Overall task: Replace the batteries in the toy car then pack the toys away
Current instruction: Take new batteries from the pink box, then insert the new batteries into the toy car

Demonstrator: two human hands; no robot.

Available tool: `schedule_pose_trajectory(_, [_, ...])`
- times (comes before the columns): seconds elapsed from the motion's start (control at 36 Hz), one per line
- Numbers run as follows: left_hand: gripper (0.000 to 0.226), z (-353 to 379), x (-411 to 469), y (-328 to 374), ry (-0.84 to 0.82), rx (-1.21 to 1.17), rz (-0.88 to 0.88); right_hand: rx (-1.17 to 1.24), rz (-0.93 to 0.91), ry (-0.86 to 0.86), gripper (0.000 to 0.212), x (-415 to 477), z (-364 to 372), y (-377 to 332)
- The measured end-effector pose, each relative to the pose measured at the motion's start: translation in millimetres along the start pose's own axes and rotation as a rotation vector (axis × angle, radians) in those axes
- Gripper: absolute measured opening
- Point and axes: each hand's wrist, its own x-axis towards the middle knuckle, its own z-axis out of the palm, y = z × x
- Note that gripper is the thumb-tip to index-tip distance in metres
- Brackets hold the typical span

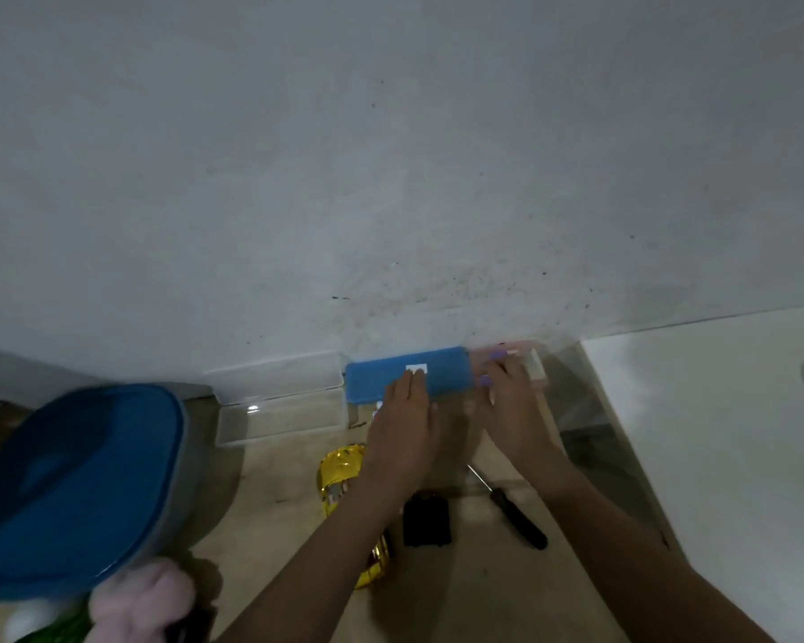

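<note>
Working outward, we see the gold toy car (340,471) beside a loose black part (427,522) and a screwdriver (517,518); the battery swap, we judge, is unfinished and packing lies ahead. Beyond, our left hand (402,424) lies flat, grip open, on the blue case (374,379); our right hand (511,403) curls at a pale box (537,364), its grip we cannot tell.

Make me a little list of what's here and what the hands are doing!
left hand: flat on the blue box
right hand: on a pale box beside the blue one; grip unclear
gold toy car: under the left arm, partly hidden
black piece: between the arms
screwdriver: right of the black piece
clear box: open, by the wall
blue-lidded bin: far left
pink plush toy: in front of the bin
</note>
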Motion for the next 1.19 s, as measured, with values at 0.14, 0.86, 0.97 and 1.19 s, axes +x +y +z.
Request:
schedule_pose_trajectory(0.14, [0.067,10.2,-51.3,-37.8,0.068,0.311,-0.194,0.076,-0.160,-0.249,0.019,-0.4,41.0,-41.4])
schedule_pose_trajectory(0.86, [0.084,-18.2,-87.4,-99.4,-0.036,-0.538,-0.446,0.337,0.046,-0.264,0.044,-13.4,46.6,-78.8])
schedule_pose_trajectory(0.97, [0.067,-41.9,-92.2,-96.1,0.014,-0.998,-0.361,0.737,0.214,-0.251,0.034,-22.9,25.8,-102.1])
schedule_pose_trajectory(1.19, [0.065,-74.7,-89.9,-62.1,-0.044,-1.392,-0.127,1.043,0.200,-0.076,0.031,-33.2,-13.4,-148.3])
